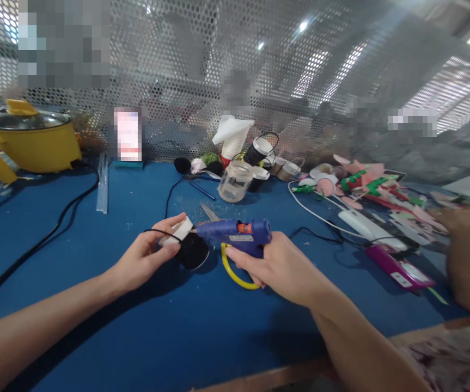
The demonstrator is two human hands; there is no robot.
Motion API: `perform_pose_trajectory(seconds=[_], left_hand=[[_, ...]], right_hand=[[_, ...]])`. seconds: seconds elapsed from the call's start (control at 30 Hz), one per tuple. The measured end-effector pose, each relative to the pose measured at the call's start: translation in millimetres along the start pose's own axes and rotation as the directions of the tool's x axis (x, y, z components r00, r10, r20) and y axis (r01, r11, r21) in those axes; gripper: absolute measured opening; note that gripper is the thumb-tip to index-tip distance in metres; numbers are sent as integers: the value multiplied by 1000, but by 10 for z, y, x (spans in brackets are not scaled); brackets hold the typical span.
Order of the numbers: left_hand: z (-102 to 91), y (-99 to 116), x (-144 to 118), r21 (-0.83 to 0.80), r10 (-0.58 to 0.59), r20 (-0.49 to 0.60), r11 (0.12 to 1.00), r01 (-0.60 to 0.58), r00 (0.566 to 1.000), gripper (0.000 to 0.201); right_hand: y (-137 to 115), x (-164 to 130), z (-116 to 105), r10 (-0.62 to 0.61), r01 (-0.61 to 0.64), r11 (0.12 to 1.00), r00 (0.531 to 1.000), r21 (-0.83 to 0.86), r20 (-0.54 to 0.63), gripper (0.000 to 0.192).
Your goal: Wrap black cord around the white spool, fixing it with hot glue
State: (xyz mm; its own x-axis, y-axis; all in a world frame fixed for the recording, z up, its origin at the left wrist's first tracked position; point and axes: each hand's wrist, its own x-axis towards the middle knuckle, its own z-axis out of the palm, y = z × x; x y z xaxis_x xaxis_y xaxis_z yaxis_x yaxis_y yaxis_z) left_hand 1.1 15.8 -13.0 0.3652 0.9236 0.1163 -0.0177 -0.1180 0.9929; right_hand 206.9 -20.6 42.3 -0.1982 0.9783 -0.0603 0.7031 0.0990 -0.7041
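My left hand is closed around a small cup-like piece, white at one end and dark with black cord at the other. A strand of the black cord passes over my fingers. In my right hand is a blue hot glue gun, gripped by its handle. Its nozzle points left and meets or nearly meets the piece's white end; exact contact is unclear. Scissors with yellow handles lie beneath the gun, partly hidden by it and my right hand.
Behind stand a clear jar, a black-wrapped cup and a phone. Glue sticks and a yellow pot are left. At right are paper flowers, a white power strip, a purple box and another person's arm.
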Motion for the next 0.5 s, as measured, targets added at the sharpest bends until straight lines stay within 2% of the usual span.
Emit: perform_pose_trajectory(seconds=[0.3, 0.5], left_hand=[[-22, -8, -2, 46, 0, 26, 999, -1, 1000, 25], [-29, -7, -1, 79, 17, 36, 997, -20, 999, 22]], right_hand=[[31, 39, -29, -2, 1, 999, 1000, 37, 28, 38], [44, 4, 9, -8, 4, 996, 999, 88, 45, 29]])
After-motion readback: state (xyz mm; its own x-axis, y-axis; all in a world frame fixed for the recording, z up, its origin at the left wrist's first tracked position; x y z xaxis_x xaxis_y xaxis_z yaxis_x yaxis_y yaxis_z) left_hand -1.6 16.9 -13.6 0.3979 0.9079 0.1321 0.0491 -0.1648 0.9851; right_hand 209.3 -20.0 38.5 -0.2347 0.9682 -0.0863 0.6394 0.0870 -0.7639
